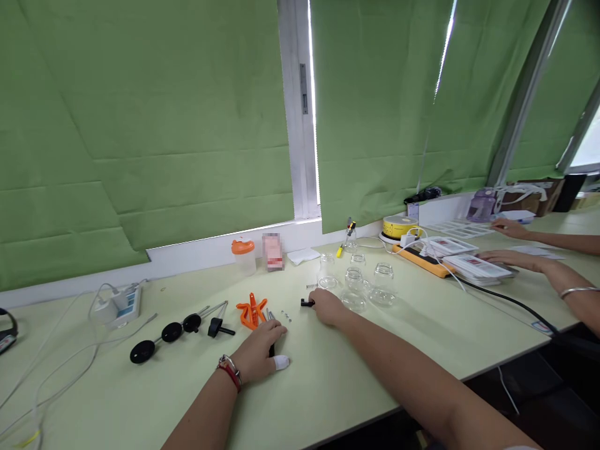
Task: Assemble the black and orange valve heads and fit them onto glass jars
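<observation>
My right hand [327, 306] is closed on a small black part [307, 303], whose end sticks out to the left of the fingertips. Just behind it lies a small spring [312, 287]. My left hand [260, 351] rests on the table with its thumb, in a white finger cover [281, 362], apart from the fingers. A dark object [272, 351] shows between thumb and fingers, mostly hidden. Beyond the fingers are thin metal pieces [269, 314] and an orange three-armed part [252, 311]. Tiny metal bits [286, 315] lie between my hands.
Several glass jars [383, 289] stand right of my right hand. Rods with black discs [172, 332] and a black knob piece [217, 327] lie left. An orange-lidded cup [244, 257] stands behind. Rightward are an orange power strip [422, 259] and a co-worker's hands [515, 259].
</observation>
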A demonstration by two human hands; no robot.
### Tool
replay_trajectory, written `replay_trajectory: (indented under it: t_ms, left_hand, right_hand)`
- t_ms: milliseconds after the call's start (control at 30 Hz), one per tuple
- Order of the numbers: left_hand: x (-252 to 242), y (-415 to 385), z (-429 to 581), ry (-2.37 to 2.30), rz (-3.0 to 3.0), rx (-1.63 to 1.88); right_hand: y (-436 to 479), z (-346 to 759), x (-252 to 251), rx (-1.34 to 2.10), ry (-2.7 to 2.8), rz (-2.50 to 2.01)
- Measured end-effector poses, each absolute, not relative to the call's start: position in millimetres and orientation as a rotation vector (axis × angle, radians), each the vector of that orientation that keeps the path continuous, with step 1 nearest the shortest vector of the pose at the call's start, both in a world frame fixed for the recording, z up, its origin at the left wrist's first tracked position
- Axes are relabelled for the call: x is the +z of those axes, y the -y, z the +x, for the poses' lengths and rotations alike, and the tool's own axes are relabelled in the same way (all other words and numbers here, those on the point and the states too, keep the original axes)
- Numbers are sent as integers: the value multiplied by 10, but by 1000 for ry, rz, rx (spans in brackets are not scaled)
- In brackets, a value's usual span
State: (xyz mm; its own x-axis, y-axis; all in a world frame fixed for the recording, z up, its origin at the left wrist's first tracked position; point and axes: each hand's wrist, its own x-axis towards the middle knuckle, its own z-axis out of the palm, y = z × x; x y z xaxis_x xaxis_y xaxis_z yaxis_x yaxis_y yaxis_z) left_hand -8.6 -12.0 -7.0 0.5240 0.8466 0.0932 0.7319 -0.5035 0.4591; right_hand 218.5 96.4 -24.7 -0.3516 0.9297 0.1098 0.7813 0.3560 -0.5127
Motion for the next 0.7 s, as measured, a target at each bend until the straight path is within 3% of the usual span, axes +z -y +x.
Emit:
replay_trajectory:
  t_ms: [167,333,467,600,700]
  left_hand:
    - [-72,108,-127,-1402,2454,516]
    - [-124,105,7,-1438,2471,772]
    - [-103,129,166,-1400,2529,729]
    - [-71,150,202,-1449,2429,730]
    - [-67,151,168,-1449,2360,737]
  right_hand:
    - [-770,2174,-239,874,2262,-1300]
    - [-513,2087,-321,1547,1982,-844]
    - [-487,2056,-351,1676,1946,-750]
    - [-732,2115,-362,1468,2129,-965]
    - [-996,2158,-368,709,2171,-1230]
